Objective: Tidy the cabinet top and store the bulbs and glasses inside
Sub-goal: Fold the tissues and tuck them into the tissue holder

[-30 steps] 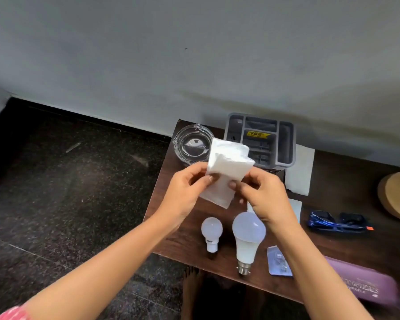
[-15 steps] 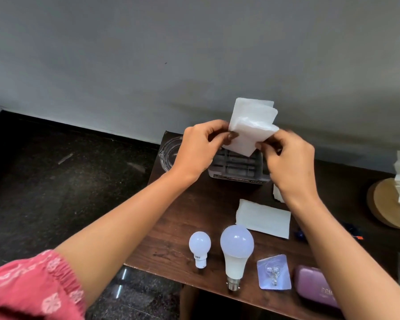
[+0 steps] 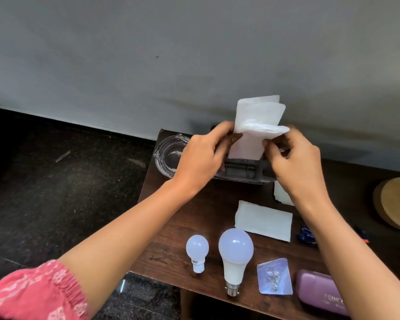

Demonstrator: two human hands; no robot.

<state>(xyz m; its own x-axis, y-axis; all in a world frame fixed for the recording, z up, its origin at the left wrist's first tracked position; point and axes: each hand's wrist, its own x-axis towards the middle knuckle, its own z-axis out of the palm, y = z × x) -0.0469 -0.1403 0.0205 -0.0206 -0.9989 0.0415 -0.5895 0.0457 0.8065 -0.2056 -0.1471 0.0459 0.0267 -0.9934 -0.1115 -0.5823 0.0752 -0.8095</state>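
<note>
Both my hands hold a folded white tissue [image 3: 256,121] upright above the grey organiser tray [image 3: 243,172] at the back of the dark wooden cabinet top [image 3: 171,257]. My left hand [image 3: 203,155] pinches its left edge, my right hand [image 3: 296,162] its right edge. A small white bulb [image 3: 197,251] and a large white bulb [image 3: 234,257] lie side by side near the front edge. The blue glasses [image 3: 306,235] are mostly hidden behind my right forearm. A purple glasses case [image 3: 321,292] lies at the front right.
A clear glass bowl [image 3: 169,155] sits at the back left corner. Another folded tissue [image 3: 263,220] lies flat mid-table, and a torn piece [image 3: 283,195] behind it. A packaged hook [image 3: 275,277] lies by the large bulb. A round wooden base [image 3: 395,202] stands at right. Dark floor lies left.
My hands have lifted the tissue from low over the bulbs up and back to above the grey tray. A second tissue now shows flat on the table. The view tilted down slightly.
</note>
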